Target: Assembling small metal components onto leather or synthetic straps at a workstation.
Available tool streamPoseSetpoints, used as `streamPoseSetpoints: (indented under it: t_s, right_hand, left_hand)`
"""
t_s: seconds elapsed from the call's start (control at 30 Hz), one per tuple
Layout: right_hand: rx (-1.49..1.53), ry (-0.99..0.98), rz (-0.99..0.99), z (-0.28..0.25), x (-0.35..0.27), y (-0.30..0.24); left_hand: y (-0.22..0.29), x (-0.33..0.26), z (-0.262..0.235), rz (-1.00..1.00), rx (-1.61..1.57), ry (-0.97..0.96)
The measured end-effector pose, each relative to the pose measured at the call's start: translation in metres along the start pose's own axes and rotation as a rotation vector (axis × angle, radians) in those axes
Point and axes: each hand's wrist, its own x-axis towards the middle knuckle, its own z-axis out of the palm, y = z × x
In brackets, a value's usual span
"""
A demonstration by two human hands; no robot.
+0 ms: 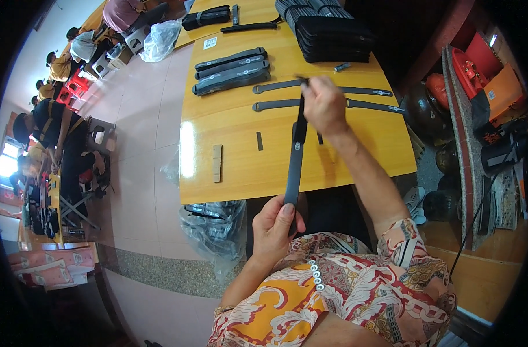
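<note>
A dark grey strap (297,159) with a small white label is stretched between my hands, over the near part of the table. My left hand (277,226) pinches its lower end, thumb on top, close to my lap. My right hand (324,104) is closed on the black upper end, above the table. Beyond and beneath the right hand, two grey straps, one farther (365,91) and one nearer (275,106), lie side by side, each with a loop at its left end. The right hand and forearm hide their middles. A short dark strip (259,141) lies to the left.
Bundled grey straps (232,75) and a tall black stack (333,43) sit farther back on the yellow table (241,179). A tan block (217,163) lies near the left edge. Below hangs a plastic bag (215,231). A cluttered shelf stands right; people work at left.
</note>
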Motion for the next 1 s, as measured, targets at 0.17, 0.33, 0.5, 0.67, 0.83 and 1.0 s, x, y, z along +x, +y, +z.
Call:
streamPoseSetpoints:
  t_s: [0.17,0.33,0.5,0.67,0.83,1.0]
  right_hand:
    - [-0.061,0.121,0.052,-0.009,0.053,0.038]
    - [-0.142,0.184,0.21,-0.037,0.078,0.051]
    - [0.022,0.354,0.493,-0.096,0.081,0.083]
    - [-0.22,0.173,0.16,-0.135,0.032,0.047]
    - [-0.238,-0.089,0.022,-0.127,-0.025,0.015]
    - [-0.11,-0.24,0.004,-0.104,-0.062,-0.011]
  left_hand:
    - [0.018,-0.013,-0.02,0.022,0.006,0.066]
    - [0.033,-0.013,-0.033,0.103,0.078,0.104]
    - [0.049,0.005,-0.085,0.214,0.289,0.473]
    - [0.047,0.065,-0.158,0.107,0.351,0.544]
    - [0.043,0.092,-0.175,0.063,1.214,0.633]
    - [0.043,0.078,-0.157,0.513,1.716,0.728]
